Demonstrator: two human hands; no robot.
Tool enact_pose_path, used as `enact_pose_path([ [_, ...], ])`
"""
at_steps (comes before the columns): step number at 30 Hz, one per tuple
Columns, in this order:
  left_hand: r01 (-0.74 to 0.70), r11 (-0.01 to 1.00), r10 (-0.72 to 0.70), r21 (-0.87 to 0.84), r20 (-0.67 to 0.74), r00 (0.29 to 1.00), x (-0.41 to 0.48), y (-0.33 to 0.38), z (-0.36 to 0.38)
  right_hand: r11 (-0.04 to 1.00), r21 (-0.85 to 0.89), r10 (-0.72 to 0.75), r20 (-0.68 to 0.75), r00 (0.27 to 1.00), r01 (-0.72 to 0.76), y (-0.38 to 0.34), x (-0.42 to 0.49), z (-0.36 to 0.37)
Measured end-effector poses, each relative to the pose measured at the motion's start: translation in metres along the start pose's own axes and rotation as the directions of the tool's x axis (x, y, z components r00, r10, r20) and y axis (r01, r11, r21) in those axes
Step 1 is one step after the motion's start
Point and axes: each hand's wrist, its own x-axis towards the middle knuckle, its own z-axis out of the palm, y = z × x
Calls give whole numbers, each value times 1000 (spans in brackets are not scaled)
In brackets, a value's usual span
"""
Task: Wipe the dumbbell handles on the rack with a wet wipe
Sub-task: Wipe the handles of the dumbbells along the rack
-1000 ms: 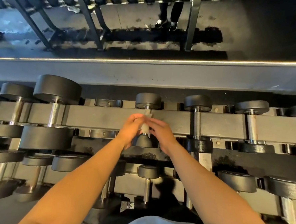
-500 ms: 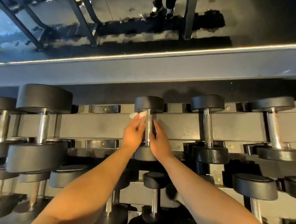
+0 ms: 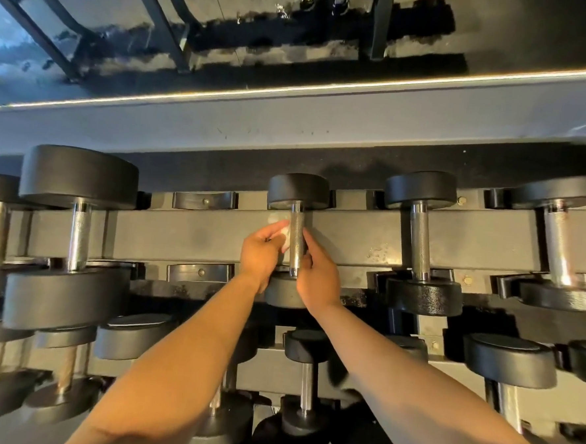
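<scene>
A small black dumbbell with a knurled steel handle [image 3: 297,236] lies across the top tier of the rack [image 3: 195,233]. My left hand [image 3: 260,254] pinches a crumpled white wet wipe [image 3: 285,236] against the handle's left side. My right hand [image 3: 317,274] lies against the lower right side of the same handle, its fingers touching the steel and partly covering the dumbbell's near head. The far head [image 3: 298,191] shows in full.
More dumbbells lie on the top tier: a large one [image 3: 78,236] at left, two [image 3: 420,243] [image 3: 557,245] at right. A lower tier holds smaller ones [image 3: 306,377]. A mirror [image 3: 296,33] behind the rack reflects a person's feet.
The wipe in my left hand has slid down the handle from near the far head toward the middle. The view has shifted slightly; my right hand stays beside the handle.
</scene>
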Motion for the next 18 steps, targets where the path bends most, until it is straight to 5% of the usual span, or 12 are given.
enact_pose_path([
  [10,240,876,-176,-419,187,966,1,15,-6,999,45,12,-18,1000,-11,4,-1,4],
  [18,183,983,-177,-31,136,975,4,-1,-4,992,121,32,-34,999,-27,9,2,4],
])
